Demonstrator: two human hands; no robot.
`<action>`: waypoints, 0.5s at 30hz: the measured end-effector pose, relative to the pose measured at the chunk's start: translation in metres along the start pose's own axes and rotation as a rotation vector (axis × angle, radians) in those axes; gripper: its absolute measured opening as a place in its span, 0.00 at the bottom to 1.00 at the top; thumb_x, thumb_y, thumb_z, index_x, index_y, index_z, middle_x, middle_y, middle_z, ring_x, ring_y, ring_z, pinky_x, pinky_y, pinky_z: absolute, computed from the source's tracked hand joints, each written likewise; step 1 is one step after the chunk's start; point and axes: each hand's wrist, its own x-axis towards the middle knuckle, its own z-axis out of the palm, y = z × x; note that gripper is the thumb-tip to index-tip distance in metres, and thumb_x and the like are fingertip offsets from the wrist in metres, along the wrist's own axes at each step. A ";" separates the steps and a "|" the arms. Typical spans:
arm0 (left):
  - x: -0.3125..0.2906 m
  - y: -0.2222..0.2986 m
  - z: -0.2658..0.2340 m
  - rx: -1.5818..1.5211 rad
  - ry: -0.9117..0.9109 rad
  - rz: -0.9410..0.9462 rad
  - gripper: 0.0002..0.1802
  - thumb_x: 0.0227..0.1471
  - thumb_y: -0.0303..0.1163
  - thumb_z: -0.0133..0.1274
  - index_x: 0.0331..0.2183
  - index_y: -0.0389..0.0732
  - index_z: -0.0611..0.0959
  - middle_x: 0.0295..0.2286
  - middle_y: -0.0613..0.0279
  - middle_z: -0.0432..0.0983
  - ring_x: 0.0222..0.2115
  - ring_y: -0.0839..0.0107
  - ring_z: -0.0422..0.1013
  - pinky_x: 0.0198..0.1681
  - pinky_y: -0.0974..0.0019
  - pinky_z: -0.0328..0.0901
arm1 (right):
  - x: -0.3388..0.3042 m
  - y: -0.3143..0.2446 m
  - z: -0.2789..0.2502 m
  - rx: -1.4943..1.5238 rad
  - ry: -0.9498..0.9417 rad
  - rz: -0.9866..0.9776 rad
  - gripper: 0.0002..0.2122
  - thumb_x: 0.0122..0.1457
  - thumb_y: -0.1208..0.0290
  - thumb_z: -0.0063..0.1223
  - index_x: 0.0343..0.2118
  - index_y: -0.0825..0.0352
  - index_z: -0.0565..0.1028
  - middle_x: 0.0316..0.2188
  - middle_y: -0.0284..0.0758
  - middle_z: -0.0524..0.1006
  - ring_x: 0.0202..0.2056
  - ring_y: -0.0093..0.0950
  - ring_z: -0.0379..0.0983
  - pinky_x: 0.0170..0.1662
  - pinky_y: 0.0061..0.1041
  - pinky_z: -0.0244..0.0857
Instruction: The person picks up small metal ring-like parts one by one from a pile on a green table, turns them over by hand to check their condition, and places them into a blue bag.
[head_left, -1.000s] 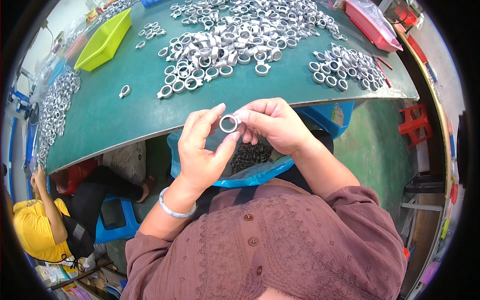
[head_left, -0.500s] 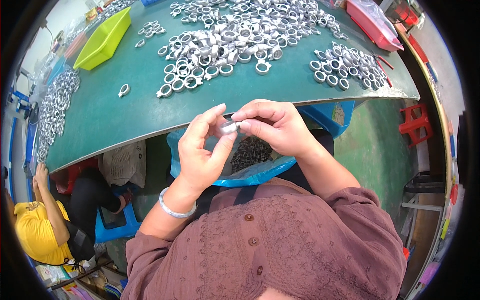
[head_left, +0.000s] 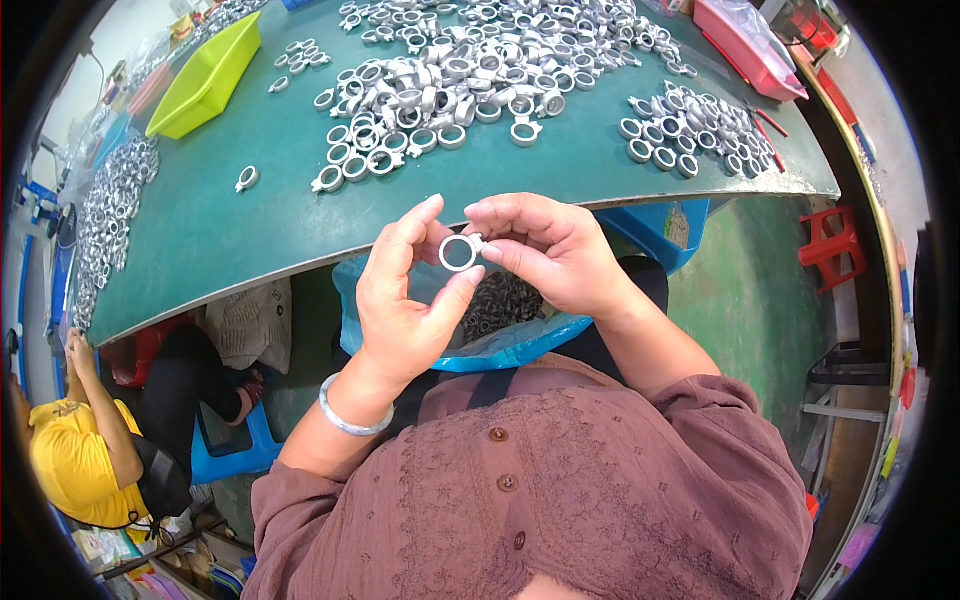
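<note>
A silver-grey metal ring (head_left: 458,238) with a small lug is held up between my hands just off the table's front edge, its round opening facing me. My right hand (head_left: 565,255) pinches the lug between thumb and fingers. My left hand (head_left: 400,300) curves round the other side, its thumb against the ring's lower edge and its fingers at the left. Below, a blue plastic bag or lined tub (head_left: 530,352) in front of my lap contains many small dark parts (head_left: 500,305).
Piles of similar rings (head_left: 460,75) cover the far part of the green table (head_left: 240,235), with a smaller heap (head_left: 690,130) at right. A yellow-green tray (head_left: 205,85) and a pink tray (head_left: 745,50) flank them. A person in yellow (head_left: 80,460) sits at left.
The ring has turned from nearly edge-on to show its open face. My left fingers and thumb have shifted slightly around it; my right hand still pinches the lug.
</note>
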 end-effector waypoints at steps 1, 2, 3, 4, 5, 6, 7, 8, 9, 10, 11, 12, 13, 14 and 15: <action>0.000 -0.001 0.001 0.000 -0.001 0.000 0.33 0.40 0.16 0.56 0.50 0.34 0.66 0.31 0.64 0.67 0.32 0.77 0.65 0.37 0.74 0.62 | 0.000 0.000 0.000 0.002 -0.003 0.007 0.13 0.54 0.83 0.48 0.43 0.71 0.70 0.34 0.32 0.74 0.37 0.18 0.70 0.41 0.17 0.65; 0.001 -0.001 0.002 0.012 0.031 -0.001 0.32 0.37 0.19 0.58 0.49 0.35 0.68 0.30 0.63 0.68 0.30 0.76 0.66 0.35 0.73 0.63 | 0.000 0.000 -0.001 0.002 -0.003 0.007 0.13 0.54 0.83 0.48 0.43 0.71 0.70 0.34 0.32 0.74 0.37 0.18 0.70 0.41 0.17 0.65; 0.001 -0.002 0.002 0.023 0.064 -0.002 0.32 0.35 0.22 0.60 0.47 0.35 0.70 0.28 0.61 0.69 0.28 0.74 0.66 0.33 0.72 0.63 | 0.000 0.000 -0.001 0.012 -0.013 0.021 0.13 0.54 0.83 0.48 0.43 0.72 0.70 0.35 0.33 0.74 0.37 0.18 0.70 0.41 0.18 0.65; 0.001 -0.001 0.003 0.022 0.064 -0.002 0.32 0.35 0.22 0.60 0.47 0.35 0.70 0.28 0.61 0.69 0.28 0.74 0.66 0.33 0.72 0.63 | 0.000 -0.001 -0.001 0.022 -0.023 0.036 0.13 0.54 0.83 0.48 0.44 0.72 0.69 0.35 0.33 0.74 0.37 0.18 0.70 0.42 0.18 0.65; 0.002 -0.001 0.003 0.015 0.066 -0.003 0.32 0.35 0.22 0.60 0.47 0.35 0.70 0.28 0.62 0.68 0.27 0.74 0.66 0.32 0.72 0.63 | 0.000 -0.001 -0.001 0.022 -0.023 0.036 0.13 0.54 0.83 0.48 0.44 0.72 0.69 0.35 0.33 0.74 0.37 0.18 0.70 0.42 0.18 0.65; 0.002 -0.001 0.003 0.007 0.068 -0.003 0.32 0.35 0.22 0.60 0.47 0.35 0.70 0.27 0.62 0.68 0.27 0.74 0.65 0.32 0.72 0.63 | 0.000 -0.001 -0.001 0.020 -0.028 0.045 0.13 0.54 0.83 0.48 0.44 0.72 0.69 0.35 0.33 0.74 0.37 0.19 0.70 0.42 0.18 0.65; 0.002 -0.001 0.003 0.007 0.068 -0.003 0.32 0.35 0.22 0.60 0.47 0.35 0.70 0.27 0.62 0.68 0.27 0.74 0.65 0.32 0.72 0.63 | 0.000 -0.001 -0.001 0.017 -0.032 0.054 0.13 0.54 0.83 0.48 0.44 0.72 0.69 0.34 0.33 0.75 0.37 0.19 0.70 0.42 0.18 0.65; 0.002 -0.001 0.002 0.019 0.065 0.001 0.32 0.35 0.22 0.60 0.47 0.35 0.70 0.27 0.62 0.68 0.27 0.74 0.65 0.32 0.72 0.63 | 0.000 -0.001 -0.001 0.017 -0.032 0.054 0.13 0.54 0.83 0.48 0.44 0.72 0.69 0.34 0.33 0.75 0.37 0.19 0.70 0.42 0.18 0.65; 0.002 -0.001 0.002 0.031 0.061 0.004 0.32 0.35 0.22 0.60 0.47 0.35 0.70 0.27 0.62 0.68 0.27 0.74 0.66 0.32 0.72 0.63 | 0.001 -0.001 -0.001 0.000 -0.029 0.054 0.13 0.54 0.82 0.48 0.44 0.71 0.69 0.34 0.33 0.75 0.37 0.19 0.71 0.41 0.19 0.65; 0.002 -0.001 0.001 0.031 0.061 0.004 0.32 0.35 0.22 0.60 0.47 0.35 0.70 0.27 0.62 0.68 0.27 0.74 0.66 0.32 0.72 0.63 | 0.001 -0.002 -0.001 -0.018 -0.027 0.054 0.13 0.54 0.82 0.49 0.43 0.71 0.70 0.33 0.33 0.75 0.36 0.19 0.71 0.41 0.19 0.66; 0.001 0.000 0.000 0.029 0.037 0.002 0.32 0.37 0.20 0.59 0.48 0.35 0.69 0.28 0.64 0.67 0.28 0.76 0.64 0.33 0.74 0.62 | 0.001 -0.003 -0.003 -0.018 -0.026 0.054 0.13 0.54 0.82 0.49 0.43 0.71 0.70 0.33 0.33 0.75 0.36 0.19 0.71 0.41 0.19 0.66; 0.000 0.001 0.000 0.028 0.013 0.001 0.32 0.39 0.18 0.57 0.49 0.34 0.68 0.28 0.66 0.66 0.29 0.79 0.63 0.34 0.76 0.60 | 0.002 -0.006 -0.008 -0.107 -0.022 0.020 0.11 0.53 0.81 0.49 0.42 0.71 0.71 0.32 0.33 0.76 0.36 0.19 0.71 0.40 0.19 0.66; 0.000 0.002 -0.001 0.028 0.013 0.002 0.32 0.39 0.18 0.57 0.49 0.34 0.68 0.28 0.66 0.66 0.29 0.79 0.63 0.34 0.76 0.60 | 0.005 -0.008 -0.011 -0.197 -0.017 -0.015 0.10 0.53 0.81 0.50 0.40 0.71 0.72 0.32 0.33 0.76 0.36 0.18 0.71 0.40 0.19 0.66; 0.000 0.002 -0.002 0.088 -0.013 0.002 0.30 0.38 0.19 0.58 0.47 0.34 0.70 0.28 0.65 0.67 0.28 0.78 0.64 0.33 0.75 0.61 | 0.009 -0.008 -0.014 -0.296 0.069 -0.095 0.08 0.50 0.80 0.52 0.35 0.69 0.74 0.29 0.35 0.76 0.32 0.21 0.72 0.36 0.20 0.66; 0.001 0.002 -0.001 0.145 -0.043 0.004 0.28 0.37 0.19 0.58 0.45 0.35 0.72 0.28 0.65 0.67 0.28 0.78 0.64 0.33 0.75 0.61 | 0.014 -0.010 -0.022 -0.539 0.113 -0.222 0.08 0.49 0.80 0.53 0.34 0.69 0.75 0.27 0.35 0.75 0.30 0.25 0.72 0.35 0.22 0.66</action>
